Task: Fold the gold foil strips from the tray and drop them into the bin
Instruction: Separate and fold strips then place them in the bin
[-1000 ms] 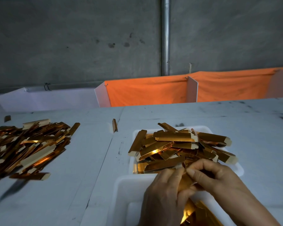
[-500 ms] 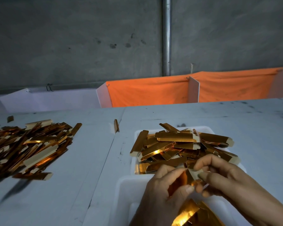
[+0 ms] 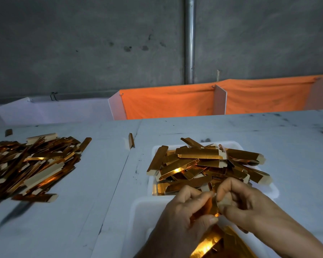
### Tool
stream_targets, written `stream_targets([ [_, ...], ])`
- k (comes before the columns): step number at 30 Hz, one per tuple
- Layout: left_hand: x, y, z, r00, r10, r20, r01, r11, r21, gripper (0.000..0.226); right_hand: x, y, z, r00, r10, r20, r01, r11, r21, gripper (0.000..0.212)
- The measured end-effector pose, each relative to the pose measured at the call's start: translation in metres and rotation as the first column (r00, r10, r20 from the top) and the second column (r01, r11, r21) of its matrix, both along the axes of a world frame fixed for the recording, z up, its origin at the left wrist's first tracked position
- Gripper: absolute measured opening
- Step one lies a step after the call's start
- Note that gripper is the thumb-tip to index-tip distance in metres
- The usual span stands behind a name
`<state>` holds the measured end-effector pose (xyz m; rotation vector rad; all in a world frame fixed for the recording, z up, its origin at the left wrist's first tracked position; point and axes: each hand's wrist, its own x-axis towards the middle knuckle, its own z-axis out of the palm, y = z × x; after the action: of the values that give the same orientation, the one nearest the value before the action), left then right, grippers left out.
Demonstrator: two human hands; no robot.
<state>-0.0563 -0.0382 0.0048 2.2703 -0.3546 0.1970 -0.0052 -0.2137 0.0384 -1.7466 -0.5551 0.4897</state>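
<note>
One gold foil strip (image 3: 213, 205) is pinched between both hands, just above the near white bin (image 3: 138, 216). My left hand (image 3: 183, 220) grips its lower part with thumb and fingers. My right hand (image 3: 244, 203) pinches its upper end. Behind the hands a white tray (image 3: 237, 146) is heaped with several gold strips (image 3: 199, 161). Folded gold pieces (image 3: 211, 243) lie inside the bin, partly hidden by my hands.
A large loose pile of gold strips (image 3: 32, 164) covers the table at the left. A single strip (image 3: 131, 140) stands near the table seam. Orange cloth dividers (image 3: 168, 103) and a grey wall with a metal pipe (image 3: 189, 40) close the back.
The hands have drawn closer together around the strip, and the right fingers have curled over its upper end. The piles have not moved.
</note>
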Motion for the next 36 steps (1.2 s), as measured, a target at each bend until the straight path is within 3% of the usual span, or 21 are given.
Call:
stream_targets([
  [3,-0.001,-0.001,0.000,0.999,0.007,0.037,-0.008,1.000,0.018,0.059,-0.003,0.002,0.000,1.000,-0.015,-0.026,0.016,0.998,0.064,0.009],
  [9,-0.002,0.002,0.001,0.999,0.030,0.031,-0.029,0.999,-0.046,0.059,-0.001,0.002,0.003,0.982,0.036,-0.186,0.011,0.970,0.243,0.021],
  [13,-0.003,0.004,0.002,1.000,0.019,0.003,-0.019,0.996,-0.088,0.062,0.000,0.002,0.000,0.936,0.105,-0.335,0.018,0.939,0.344,0.018],
  [16,-0.003,0.005,0.002,1.000,-0.009,0.002,0.009,0.997,-0.075,0.055,0.001,0.001,-0.004,0.907,0.147,-0.395,0.020,0.921,0.390,0.039],
  [19,-0.003,0.006,0.001,1.000,-0.018,0.003,0.018,0.999,-0.044,0.046,0.002,0.002,-0.007,0.916,0.148,-0.373,0.001,0.929,0.371,0.054],
  [28,-0.005,0.007,0.003,0.998,-0.047,0.050,0.052,0.993,-0.105,0.042,0.002,0.000,-0.005,0.889,0.220,-0.401,-0.007,0.883,0.469,0.051],
  [36,-0.003,0.006,0.000,0.995,-0.053,0.083,0.057,0.997,-0.057,0.043,0.003,0.002,-0.007,0.960,0.076,-0.270,0.003,0.959,0.282,0.029],
])
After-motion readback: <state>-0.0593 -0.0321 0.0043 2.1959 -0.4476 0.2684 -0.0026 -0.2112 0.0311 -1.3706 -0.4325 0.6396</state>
